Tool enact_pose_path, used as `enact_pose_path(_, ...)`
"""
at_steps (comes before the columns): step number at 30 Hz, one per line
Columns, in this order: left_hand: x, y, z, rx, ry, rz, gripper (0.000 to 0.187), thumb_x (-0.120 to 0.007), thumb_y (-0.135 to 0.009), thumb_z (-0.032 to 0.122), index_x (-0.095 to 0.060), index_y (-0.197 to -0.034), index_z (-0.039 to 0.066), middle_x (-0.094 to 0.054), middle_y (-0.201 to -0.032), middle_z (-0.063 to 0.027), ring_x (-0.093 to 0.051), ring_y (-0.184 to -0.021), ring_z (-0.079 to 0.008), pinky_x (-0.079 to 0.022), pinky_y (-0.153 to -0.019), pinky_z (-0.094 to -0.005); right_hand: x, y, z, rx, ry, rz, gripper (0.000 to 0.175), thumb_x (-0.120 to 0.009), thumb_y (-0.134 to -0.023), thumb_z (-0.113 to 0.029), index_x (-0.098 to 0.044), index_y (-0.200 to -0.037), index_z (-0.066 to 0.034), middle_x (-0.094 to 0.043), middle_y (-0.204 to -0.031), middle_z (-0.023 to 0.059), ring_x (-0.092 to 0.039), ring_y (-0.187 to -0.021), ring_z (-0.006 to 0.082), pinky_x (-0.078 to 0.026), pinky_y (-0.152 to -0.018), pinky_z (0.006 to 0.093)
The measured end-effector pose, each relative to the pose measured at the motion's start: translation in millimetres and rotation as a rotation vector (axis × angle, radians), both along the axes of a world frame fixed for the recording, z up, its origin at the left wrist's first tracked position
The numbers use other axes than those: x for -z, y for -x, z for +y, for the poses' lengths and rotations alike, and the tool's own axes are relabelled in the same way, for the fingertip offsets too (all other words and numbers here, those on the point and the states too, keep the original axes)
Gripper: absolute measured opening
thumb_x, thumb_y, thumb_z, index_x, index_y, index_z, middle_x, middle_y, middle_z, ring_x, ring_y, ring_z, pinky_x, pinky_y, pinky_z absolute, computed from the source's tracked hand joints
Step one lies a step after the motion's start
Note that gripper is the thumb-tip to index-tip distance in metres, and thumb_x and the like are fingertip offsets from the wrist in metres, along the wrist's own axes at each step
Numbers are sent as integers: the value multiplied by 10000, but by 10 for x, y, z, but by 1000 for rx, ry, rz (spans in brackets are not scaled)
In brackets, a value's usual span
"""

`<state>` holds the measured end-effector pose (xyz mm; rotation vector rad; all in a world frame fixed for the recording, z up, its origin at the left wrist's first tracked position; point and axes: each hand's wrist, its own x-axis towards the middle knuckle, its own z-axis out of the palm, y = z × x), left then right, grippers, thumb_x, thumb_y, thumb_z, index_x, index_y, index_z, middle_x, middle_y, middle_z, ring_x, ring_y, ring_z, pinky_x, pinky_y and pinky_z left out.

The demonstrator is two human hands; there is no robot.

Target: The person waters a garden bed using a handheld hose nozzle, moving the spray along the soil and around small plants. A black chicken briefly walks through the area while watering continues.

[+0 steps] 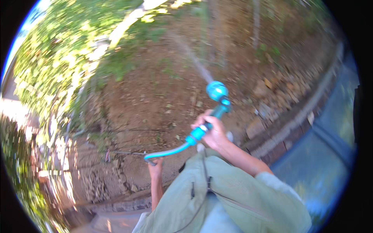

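Observation:
My right hand [212,129] is closed round the grip of a blue hose spray nozzle [217,91], whose round head points up and away over the soil. A blurred jet of water [197,62] leaves the head. From the connector at the nozzle's rear, a light blue garden hose [172,152] curves down to the left. My left hand [156,167] is at the bend of this hose and appears to hold it; the fingers are partly hidden. Brown soil [151,93] with small weeds and dry leaves lies beyond both hands.
Stones [279,90] are heaped at the right beside a curved brick-and-concrete edging [294,125]. A blue-grey paved surface [317,163] lies outside it. Leafy plants [58,58] fill the upper left, near a pale trunk [125,24]. Thin posts [256,23] stand at the top.

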<state>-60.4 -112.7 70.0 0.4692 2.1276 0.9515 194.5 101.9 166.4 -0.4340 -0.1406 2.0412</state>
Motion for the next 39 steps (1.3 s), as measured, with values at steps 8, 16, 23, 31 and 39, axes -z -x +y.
enact_pose_path(8, -179, -58, -2, -36, 176, 36, 379, -702, -797, 384, -600, -633, 57, -572, -584, -39, -524, -566, -136, -450, -590, -361, 93, 17, -42, 21, -27, -57, 162, -627, -870, -156, -474, -917, -130, -504, -791, 26, -522, -791, 173, -476, -806, 358)
enact_pose_path(16, -98, -257, -217, -153, 107, -5, 387, -707, -804, 372, -561, -618, 66, -528, -585, -27, -454, -573, -106, -410, -569, -351, 25, 114, -63, -65, -49, -111, 153, -623, -867, -148, -480, -916, -123, -504, -792, 30, -524, -790, 177, -484, -820, 359)
enact_pose_path(23, -91, -249, -314, -209, 95, -6, 389, -710, -786, 380, -613, -618, 43, -578, -582, -61, -522, -552, -145, -448, -576, -362, -5, 232, -112, -126, -89, -144, 139, -619, -878, -182, -493, -911, -134, -513, -803, 17, -529, -794, 167, -479, -817, 336)
enact_pose_path(31, -93, -200, -378, -211, 76, -37, 377, -695, -797, 347, -537, -583, 80, -517, -570, -16, -458, -557, -117, -393, -554, -352, -39, 310, -183, -138, -67, -138, 132, -606, -869, -173, -480, -881, -138, -517, -785, 30, -531, -789, 189, -472, -818, 383)
enact_pose_path(39, 28, -127, -425, -225, 18, -54, 355, -709, -776, 350, -582, -600, 70, -564, -576, -29, -496, -546, -118, -418, -547, -337, -136, 364, -237, -125, -62, -125, 146, -608, -860, -157, -466, -894, -144, -516, -779, 29, -534, -792, 185, -477, -848, 399)
